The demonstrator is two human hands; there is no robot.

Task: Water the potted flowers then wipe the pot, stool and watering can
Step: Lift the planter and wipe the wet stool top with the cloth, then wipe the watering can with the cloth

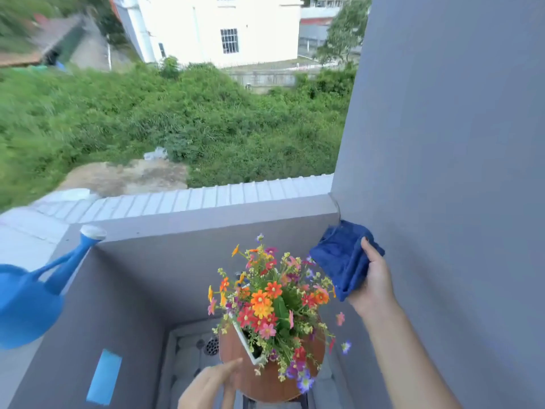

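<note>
The flowers (269,302) sit in their white pot (247,345) on the round wooden stool (265,382), stems leaning up toward the ledge (206,215). Watering looks done; I'm on wiping. My right hand (373,278) pinches the folded blue cloth (339,261) by the wall, long edge hanging downward. My left hand (211,385) reaches open-fingered for the pot's rim. Next: cloth down onto the pot. The watering can (26,299) rests left, spout aimed up-right.

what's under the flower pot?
A round wooden stool top carries the white pot. Below the seat a dark leg shows near the bottom edge. The flowers cover most of the pot and seat; the pot's base cannot be seen.
</note>
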